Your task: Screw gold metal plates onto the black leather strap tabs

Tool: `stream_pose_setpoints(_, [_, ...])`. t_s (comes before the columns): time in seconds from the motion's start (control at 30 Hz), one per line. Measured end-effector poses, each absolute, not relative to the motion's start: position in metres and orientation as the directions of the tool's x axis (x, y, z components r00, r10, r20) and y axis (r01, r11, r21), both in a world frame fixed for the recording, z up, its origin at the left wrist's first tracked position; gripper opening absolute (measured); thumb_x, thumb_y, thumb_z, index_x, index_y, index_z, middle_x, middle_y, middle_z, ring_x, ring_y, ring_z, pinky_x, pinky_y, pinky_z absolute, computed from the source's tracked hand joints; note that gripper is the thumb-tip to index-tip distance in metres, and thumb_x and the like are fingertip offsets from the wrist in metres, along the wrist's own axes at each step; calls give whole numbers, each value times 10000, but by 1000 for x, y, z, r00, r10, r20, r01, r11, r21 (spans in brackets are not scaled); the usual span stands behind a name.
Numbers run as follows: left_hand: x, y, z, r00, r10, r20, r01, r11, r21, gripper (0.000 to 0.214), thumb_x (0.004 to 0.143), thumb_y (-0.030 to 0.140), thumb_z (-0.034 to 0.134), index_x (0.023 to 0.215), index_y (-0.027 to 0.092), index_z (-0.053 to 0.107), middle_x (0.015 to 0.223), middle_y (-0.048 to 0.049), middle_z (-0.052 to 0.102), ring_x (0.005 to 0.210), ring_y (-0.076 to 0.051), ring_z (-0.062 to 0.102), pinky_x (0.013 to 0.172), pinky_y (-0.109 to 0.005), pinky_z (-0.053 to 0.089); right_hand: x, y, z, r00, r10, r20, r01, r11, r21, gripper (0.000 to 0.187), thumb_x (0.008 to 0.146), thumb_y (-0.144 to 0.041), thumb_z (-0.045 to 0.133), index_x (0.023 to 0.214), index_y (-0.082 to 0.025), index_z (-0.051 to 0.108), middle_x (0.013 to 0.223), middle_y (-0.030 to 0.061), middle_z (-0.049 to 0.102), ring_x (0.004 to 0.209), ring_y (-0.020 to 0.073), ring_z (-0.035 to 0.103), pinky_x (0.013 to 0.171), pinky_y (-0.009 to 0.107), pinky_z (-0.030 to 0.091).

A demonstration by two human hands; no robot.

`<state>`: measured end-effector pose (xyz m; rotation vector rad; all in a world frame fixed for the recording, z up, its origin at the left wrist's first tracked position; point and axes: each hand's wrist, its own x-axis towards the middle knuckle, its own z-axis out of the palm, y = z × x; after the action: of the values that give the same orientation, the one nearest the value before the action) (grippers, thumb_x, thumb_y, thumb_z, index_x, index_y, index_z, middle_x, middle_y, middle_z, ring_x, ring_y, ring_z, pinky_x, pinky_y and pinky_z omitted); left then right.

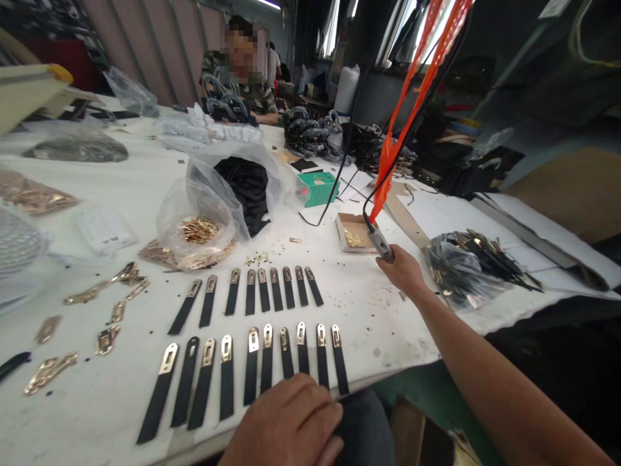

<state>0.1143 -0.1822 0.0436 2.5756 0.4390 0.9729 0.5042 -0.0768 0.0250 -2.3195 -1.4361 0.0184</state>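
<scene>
My right hand (403,272) is closed around a grey corded tool (381,244), which looks like an electric screwdriver. The tool hangs from an orange cord (387,165) beside a small open box (342,241) of tiny gold pieces. At the table's front edge, my left hand (291,424) has its fingers curled; anything inside them is hidden. Just beyond it lies a near row of black straps (158,401), most with gold metal plates on their ends. A second row of similar straps (263,298) lies farther back.
Loose gold plates (48,372) lie at left. An open plastic bag (167,226) holds gold parts, with black strips (245,194) in a bag behind. A green box (320,188) stands farther back. Bagged black straps (456,265) lie at right. Another person (264,97) sits across the table.
</scene>
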Motion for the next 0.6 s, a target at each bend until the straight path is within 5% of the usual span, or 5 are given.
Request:
stream_pose_setpoints(0.13, [146,-174,29,765,429,481,277,-893,356,246,1015,250,625,1232,165,704,1224,-116,772,1161,-280,702,1081,-467,587,495,-89,42,544,788,288,753,-306,-583,281,897,-454,672,1024,-203,679,770,49,696,690,227,576,620,329,379])
stream_pose_setpoints(0.2, [161,-172,20,784,457,420,337,-882,331,276,1009,268,643,1256,155,697,1288,-121,753,1221,-295,674,1138,-499,541,483,-94,51,568,784,249,524,-111,-845,263,889,-436,692,1026,-212,672,750,22,697,647,206,589,576,309,418])
stream_pose_setpoints(0.27, [174,-171,12,787,485,380,387,-869,308,296,1009,273,644,1272,146,690,1332,-123,740,1250,-307,659,1149,-509,518,467,-96,58,534,812,234,203,146,-968,243,848,-366,730,1027,-216,663,697,-20,650,624,183,608,580,295,476])
stream_pose_setpoints(0.4, [189,-170,-2,774,514,370,454,-857,242,302,1026,264,608,1284,130,688,1358,-132,736,1259,-314,656,1133,-496,498,436,-88,55,428,891,152,-154,238,-959,316,802,-396,872,967,-206,681,623,-64,580,511,132,568,516,266,482])
stream_pose_setpoints(0.6, [195,-168,-14,765,538,353,518,-841,158,271,1065,188,525,1250,128,714,1348,-106,747,1252,-283,658,1133,-484,489,421,-72,30,312,945,102,-266,190,-945,375,810,-497,896,867,-208,664,602,-48,604,502,135,586,495,263,504])
